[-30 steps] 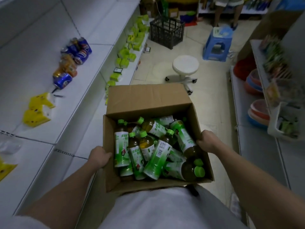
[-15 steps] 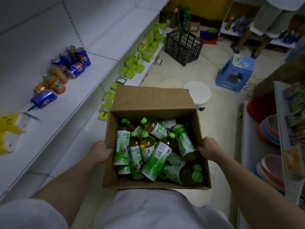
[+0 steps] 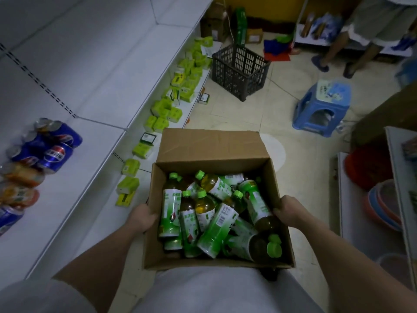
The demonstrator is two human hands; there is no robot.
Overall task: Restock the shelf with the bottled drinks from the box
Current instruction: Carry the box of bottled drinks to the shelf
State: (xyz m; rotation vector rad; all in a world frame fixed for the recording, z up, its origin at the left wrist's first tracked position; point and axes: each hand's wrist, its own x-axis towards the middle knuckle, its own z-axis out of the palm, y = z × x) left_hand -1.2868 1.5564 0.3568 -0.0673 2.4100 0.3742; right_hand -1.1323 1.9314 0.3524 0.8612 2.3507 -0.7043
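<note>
An open cardboard box [image 3: 209, 147] is held against my waist, its far flap folded outward. Inside lie several bottled drinks [image 3: 216, 227] with green caps and green-white labels, piled loosely on their sides. My left hand [image 3: 142, 216] grips the box's left wall. My right hand [image 3: 287, 211] grips the right wall, fingers curled over the rim. The white shelf [image 3: 74, 177] runs along my left, with a lower white tier beneath it.
Blue and orange cans [image 3: 48, 147] lie on the left shelf. Green packets [image 3: 168, 109] line the lower tier. On the floor ahead stand a black crate [image 3: 239, 68], a blue stool [image 3: 321, 107] and a person's legs [image 3: 338, 53]. Another shelf with coloured basins [image 3: 383, 204] is at right.
The view has moved forward along the aisle; cans and packets slid toward me and left. The box stays held in both hands; the white round stool is now mostly hidden behind its flap.
</note>
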